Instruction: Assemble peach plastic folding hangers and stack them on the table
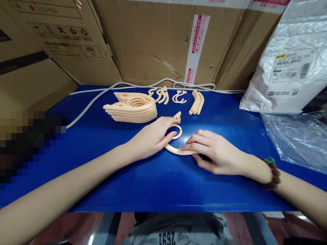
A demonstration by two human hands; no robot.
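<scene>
Both hands are on one beige plastic folding hanger [176, 149] in the middle of the blue table. My left hand [153, 137] closes over its left side, beside a round loop, with the thumb across the loop's edge. A small end piece [178, 116] sticks out past those fingertips. On the other side, my right hand [217, 151] pinches the hanger's curved arm between thumb and fingers. Part of the hanger is hidden under both hands. Behind my left hand lies a neat stack of similar beige hangers [133, 112].
Behind the hands lie several loose curved hooks [162, 94], more C-shaped pieces [179, 97] and a few curved arms [196, 102]. A white cable [102, 91] runs along the back of the blue table [153, 183]. Cardboard boxes [158, 41] and a plastic mailer [283, 75] stand behind.
</scene>
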